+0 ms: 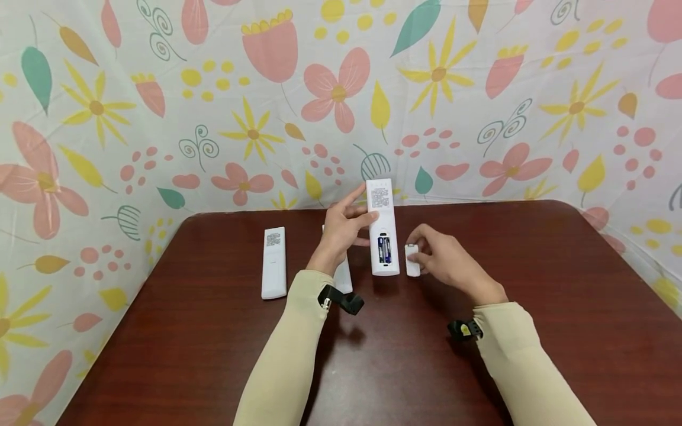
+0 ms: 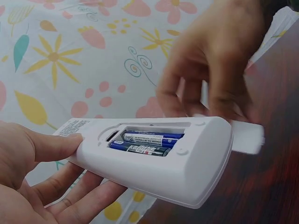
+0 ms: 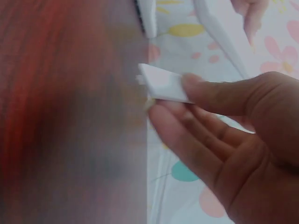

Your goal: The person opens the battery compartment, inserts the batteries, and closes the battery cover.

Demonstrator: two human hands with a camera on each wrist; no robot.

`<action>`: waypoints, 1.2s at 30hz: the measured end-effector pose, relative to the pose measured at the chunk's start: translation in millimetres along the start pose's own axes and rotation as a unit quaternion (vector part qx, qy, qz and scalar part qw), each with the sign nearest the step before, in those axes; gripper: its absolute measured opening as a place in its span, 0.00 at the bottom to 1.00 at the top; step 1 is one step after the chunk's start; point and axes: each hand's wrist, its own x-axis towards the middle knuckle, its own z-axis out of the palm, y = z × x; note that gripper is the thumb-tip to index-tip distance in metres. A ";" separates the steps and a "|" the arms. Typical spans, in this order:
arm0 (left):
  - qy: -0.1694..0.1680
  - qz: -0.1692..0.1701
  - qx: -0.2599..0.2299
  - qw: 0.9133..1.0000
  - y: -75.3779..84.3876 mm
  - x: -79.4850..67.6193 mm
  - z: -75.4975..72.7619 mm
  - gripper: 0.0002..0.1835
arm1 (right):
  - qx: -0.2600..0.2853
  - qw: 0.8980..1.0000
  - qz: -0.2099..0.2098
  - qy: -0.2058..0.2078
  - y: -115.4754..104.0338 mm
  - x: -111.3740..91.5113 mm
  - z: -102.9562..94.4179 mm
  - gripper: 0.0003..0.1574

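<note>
My left hand (image 1: 341,231) grips a white remote control (image 1: 381,222), its back turned up and its battery compartment uncovered. Two blue batteries (image 2: 145,142) lie side by side in that compartment. Thumb on the back and fingers beneath, the left hand holds the remote above the table. Just right of it, my right hand (image 1: 444,257) pinches a small white battery cover (image 3: 163,86) between thumb and fingers. In the left wrist view, part of the cover (image 2: 247,137) shows beyond the remote's end, apart from the compartment opening.
A second white remote (image 1: 274,263) lies back up on the dark red wooden table (image 1: 213,355), at the left. Another white remote (image 1: 343,278) is partly hidden behind the left wrist. A flower-patterned cloth (image 1: 335,118) hangs along the table's far edge.
</note>
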 end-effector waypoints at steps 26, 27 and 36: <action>-0.013 0.005 0.005 1.000 -0.5 -1.1 0.6 0.36 | 0.133 0.987 -0.060 0.063 -35.0 -2.8 1.2 0.18; -0.014 0.004 0.005 1.000 -0.6 -1.3 0.9 0.36 | 0.130 0.988 -0.059 0.062 -34.9 -2.8 2.1 0.18; -0.021 -0.001 0.003 1.000 1.6 -2.0 1.6 0.36 | 0.140 0.986 -0.070 0.054 -33.4 -0.4 6.1 0.18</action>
